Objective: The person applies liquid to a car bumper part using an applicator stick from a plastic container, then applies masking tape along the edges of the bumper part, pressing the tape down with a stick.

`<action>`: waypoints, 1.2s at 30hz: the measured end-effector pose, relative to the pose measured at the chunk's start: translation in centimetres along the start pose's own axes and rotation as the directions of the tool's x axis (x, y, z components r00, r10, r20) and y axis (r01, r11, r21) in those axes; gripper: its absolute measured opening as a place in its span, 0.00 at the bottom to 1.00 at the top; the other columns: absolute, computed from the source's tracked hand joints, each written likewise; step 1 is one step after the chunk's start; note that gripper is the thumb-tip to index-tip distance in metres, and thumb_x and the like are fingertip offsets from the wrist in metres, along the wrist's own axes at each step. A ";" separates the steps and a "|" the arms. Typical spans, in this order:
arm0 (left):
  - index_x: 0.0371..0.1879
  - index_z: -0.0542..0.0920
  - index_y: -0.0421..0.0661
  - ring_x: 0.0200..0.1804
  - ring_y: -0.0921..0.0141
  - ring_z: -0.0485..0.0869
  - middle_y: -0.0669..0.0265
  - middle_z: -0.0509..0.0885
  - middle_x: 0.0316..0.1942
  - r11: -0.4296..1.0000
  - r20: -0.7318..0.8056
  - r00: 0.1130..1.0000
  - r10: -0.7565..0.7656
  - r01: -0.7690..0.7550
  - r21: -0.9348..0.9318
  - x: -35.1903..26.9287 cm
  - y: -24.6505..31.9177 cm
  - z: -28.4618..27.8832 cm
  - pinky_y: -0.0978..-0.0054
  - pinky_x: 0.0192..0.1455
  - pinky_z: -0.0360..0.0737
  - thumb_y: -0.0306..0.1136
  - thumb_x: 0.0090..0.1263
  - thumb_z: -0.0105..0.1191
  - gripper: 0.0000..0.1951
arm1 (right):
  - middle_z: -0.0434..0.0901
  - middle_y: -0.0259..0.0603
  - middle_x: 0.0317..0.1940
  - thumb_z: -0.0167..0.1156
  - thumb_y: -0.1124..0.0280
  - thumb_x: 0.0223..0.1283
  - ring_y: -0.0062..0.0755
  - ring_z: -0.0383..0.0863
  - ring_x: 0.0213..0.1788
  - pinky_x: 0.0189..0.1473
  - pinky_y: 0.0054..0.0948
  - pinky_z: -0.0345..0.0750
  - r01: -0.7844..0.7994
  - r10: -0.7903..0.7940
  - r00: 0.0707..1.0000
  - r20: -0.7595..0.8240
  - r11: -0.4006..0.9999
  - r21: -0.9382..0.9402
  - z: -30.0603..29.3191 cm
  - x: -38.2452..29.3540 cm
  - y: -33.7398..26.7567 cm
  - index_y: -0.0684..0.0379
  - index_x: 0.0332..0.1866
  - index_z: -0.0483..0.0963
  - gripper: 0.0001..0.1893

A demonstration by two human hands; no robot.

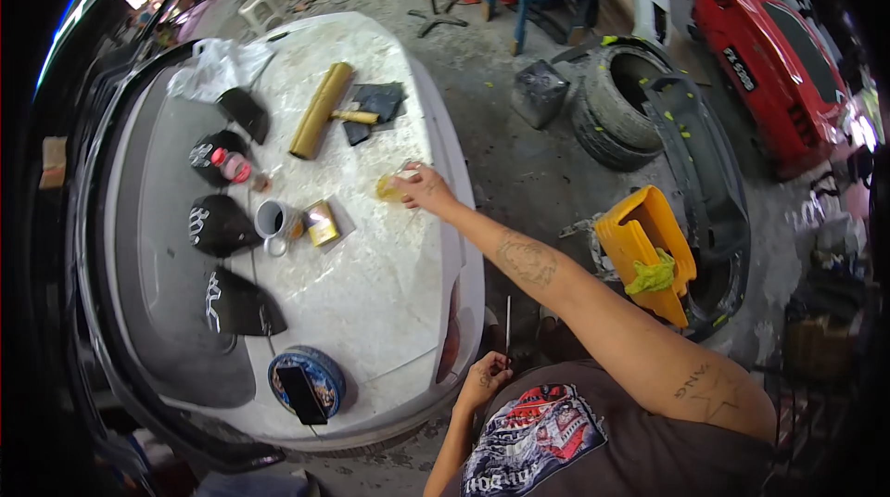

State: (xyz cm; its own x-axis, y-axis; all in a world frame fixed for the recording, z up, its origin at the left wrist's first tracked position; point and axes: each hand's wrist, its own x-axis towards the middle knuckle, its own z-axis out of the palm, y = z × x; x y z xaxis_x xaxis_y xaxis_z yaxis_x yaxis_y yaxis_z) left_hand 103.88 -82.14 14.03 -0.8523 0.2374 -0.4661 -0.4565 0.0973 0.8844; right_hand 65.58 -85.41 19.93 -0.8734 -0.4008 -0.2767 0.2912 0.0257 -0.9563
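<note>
My right hand point(425, 189) reaches over the worn white car panel point(375, 274), its fingers closed around a small clear container with yellowish contents point(386, 187). Low in front of my shirt, my left hand point(485, 379) grips a thin, pale, stick-like tool point(508, 323) that points away from me; its exact kind cannot be told. Left of my right hand are a small yellow box point(320, 224) and a mug point(273, 220) with dark contents. Beyond them lie a roll of brown paper or film point(320, 111), a smaller yellowish roll point(356, 116) and black sheets point(379, 101).
Several black curved covers point(221, 226) line the panel's left side, near a pink-capped bottle point(231, 165) and a plastic bag point(222, 69). A phone point(302, 394) rests on a round blue tin point(332, 375). Tyres point(612, 114), a yellow plastic container point(650, 253) and a dark bumper point(723, 198) stand right.
</note>
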 end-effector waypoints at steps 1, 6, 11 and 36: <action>0.42 0.77 0.39 0.37 0.76 0.81 0.67 0.82 0.33 1.000 -0.012 1.000 0.009 -0.009 -0.015 0.2 -0.7 -0.3 0.76 0.43 0.79 0.24 0.65 0.64 0.11 | 0.80 0.44 0.42 0.73 0.51 0.58 0.29 0.86 0.34 0.33 0.28 0.86 0.016 -0.015 1.000 -0.016 0.999 0.037 0.5 0.9 1.2 0.66 0.63 0.66 0.37; 0.42 0.77 0.38 0.40 0.73 0.85 0.63 0.85 0.36 0.998 0.109 0.993 0.053 -0.050 -0.025 2.9 1.6 0.1 0.75 0.44 0.82 0.23 0.64 0.65 0.11 | 0.80 0.43 0.44 0.75 0.42 0.50 0.32 0.84 0.36 0.36 0.32 0.85 0.169 -0.186 0.925 -0.330 0.982 -0.079 -2.6 6.0 7.0 0.60 0.60 0.70 0.40; 0.40 0.77 0.36 0.36 0.73 0.86 0.60 0.86 0.34 0.998 0.187 0.982 0.007 -0.018 0.056 3.3 1.9 -1.8 0.76 0.42 0.83 0.20 0.63 0.64 0.11 | 0.78 0.53 0.49 0.73 0.34 0.47 0.40 0.84 0.35 0.34 0.37 0.84 0.233 -0.319 0.862 -0.393 0.940 -0.251 -2.8 1.5 3.1 0.63 0.60 0.72 0.45; 0.48 0.77 0.35 0.45 0.70 0.87 0.58 0.86 0.41 0.932 0.828 0.435 -0.353 0.090 0.350 2.4 12.2 32.7 0.73 0.50 0.86 0.24 0.70 0.62 0.12 | 0.85 0.29 0.44 0.60 0.56 0.73 0.17 0.78 0.44 0.46 0.23 0.77 0.271 0.117 0.666 -0.737 0.882 0.385 -24.9 -67.1 16.4 0.60 0.56 0.82 0.19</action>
State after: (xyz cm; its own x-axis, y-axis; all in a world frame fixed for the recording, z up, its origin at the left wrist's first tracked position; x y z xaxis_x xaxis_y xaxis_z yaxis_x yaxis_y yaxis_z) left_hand 104.63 -48.79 24.58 0.0023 0.8695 -0.4939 -0.4130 0.4507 0.7914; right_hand 119.26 -35.29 20.52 -0.8353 0.4108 -0.3655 0.1703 -0.4387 -0.8823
